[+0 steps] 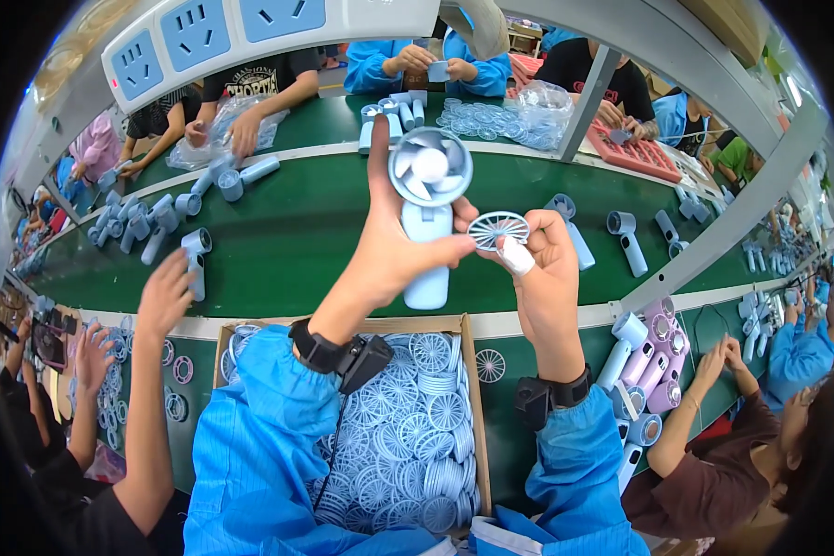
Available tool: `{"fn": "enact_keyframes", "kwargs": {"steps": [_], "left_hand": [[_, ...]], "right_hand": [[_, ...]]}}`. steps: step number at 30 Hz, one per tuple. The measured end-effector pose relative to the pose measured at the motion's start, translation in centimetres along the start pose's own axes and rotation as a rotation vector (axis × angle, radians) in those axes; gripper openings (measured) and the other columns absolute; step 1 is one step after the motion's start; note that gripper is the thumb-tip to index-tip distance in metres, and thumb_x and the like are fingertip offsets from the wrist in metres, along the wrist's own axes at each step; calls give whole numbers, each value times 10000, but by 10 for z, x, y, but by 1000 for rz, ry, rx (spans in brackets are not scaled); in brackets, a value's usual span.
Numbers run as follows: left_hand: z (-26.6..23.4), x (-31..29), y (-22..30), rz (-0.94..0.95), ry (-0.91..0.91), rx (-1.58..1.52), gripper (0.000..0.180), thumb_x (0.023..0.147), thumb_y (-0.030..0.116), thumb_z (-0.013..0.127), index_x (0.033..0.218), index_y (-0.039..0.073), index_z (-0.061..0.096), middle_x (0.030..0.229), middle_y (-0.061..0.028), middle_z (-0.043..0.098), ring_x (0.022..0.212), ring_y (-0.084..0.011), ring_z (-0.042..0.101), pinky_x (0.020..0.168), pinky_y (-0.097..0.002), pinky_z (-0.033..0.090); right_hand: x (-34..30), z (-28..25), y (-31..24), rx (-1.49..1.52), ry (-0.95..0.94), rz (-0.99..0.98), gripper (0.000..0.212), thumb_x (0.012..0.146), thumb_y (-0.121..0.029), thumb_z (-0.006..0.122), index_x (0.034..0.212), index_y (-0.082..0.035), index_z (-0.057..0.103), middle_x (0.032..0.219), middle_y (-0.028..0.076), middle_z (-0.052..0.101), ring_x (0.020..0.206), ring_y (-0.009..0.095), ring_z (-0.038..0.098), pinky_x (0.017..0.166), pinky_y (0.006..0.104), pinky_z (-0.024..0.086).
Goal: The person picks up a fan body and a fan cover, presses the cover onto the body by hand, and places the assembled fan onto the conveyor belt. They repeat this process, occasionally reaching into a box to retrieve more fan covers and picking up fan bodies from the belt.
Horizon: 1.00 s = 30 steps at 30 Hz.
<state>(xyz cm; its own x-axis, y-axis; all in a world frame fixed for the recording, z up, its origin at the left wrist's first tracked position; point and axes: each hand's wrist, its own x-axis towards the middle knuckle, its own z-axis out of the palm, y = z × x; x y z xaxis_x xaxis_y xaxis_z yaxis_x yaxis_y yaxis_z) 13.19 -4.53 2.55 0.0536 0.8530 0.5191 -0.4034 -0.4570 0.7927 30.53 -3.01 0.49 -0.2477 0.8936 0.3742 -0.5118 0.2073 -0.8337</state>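
My left hand [371,243] is closed around a light-blue handheld fan [426,278], held upright above the green surface. Its round head faces me with the white blades uncovered. Just to the right, my right hand [549,273] pinches a round light-blue fan grille [498,230] with thin spokes, tilted beside the fan and apart from its head. White tape wraps a digit of that hand. Below my forearms stands a cardboard box [471,408] full of grilles like this one. Another loose grille [490,365] lies on the bench right of the box.
A green conveyor belt [315,222] crosses ahead, carrying several handheld fans. At left, a co-worker's hand [165,292] reaches to a fan [196,250]. Purple and blue fans [656,357] are piled at right, near another worker's hands. A metal post [704,218] slants at right; a socket strip [250,32] hangs overhead.
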Motion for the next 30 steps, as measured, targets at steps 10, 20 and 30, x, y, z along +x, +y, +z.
{"fn": "enact_keyframes", "kwargs": {"steps": [10,20,30], "left_hand": [[18,-5,2,200,90,200,1117,719,-15,736,1497,175,-42,1148,-95,490,866,-159,582,708,-299,532],[17,-6,-1,223,77,217,1095,725,-27,726,1498,165,-26,1190,-108,484,897,-173,590,770,-320,528],[14,-6,-8,265,52,251,1069,740,-38,708,1497,167,-17,1224,-119,476,939,-205,607,783,-336,535]], "right_hand": [[-10,5,0,-920,2,-777,348,758,-2,718,1069,-24,563,1188,164,535,973,242,620,795,342,549],[-6,-3,3,-1323,-56,-1031,423,689,-77,803,1066,-17,623,1242,177,525,1025,298,610,799,347,558],[-5,3,4,-1338,17,-1102,438,708,-96,790,1102,-10,620,1193,184,566,1018,309,613,833,370,537]]}}
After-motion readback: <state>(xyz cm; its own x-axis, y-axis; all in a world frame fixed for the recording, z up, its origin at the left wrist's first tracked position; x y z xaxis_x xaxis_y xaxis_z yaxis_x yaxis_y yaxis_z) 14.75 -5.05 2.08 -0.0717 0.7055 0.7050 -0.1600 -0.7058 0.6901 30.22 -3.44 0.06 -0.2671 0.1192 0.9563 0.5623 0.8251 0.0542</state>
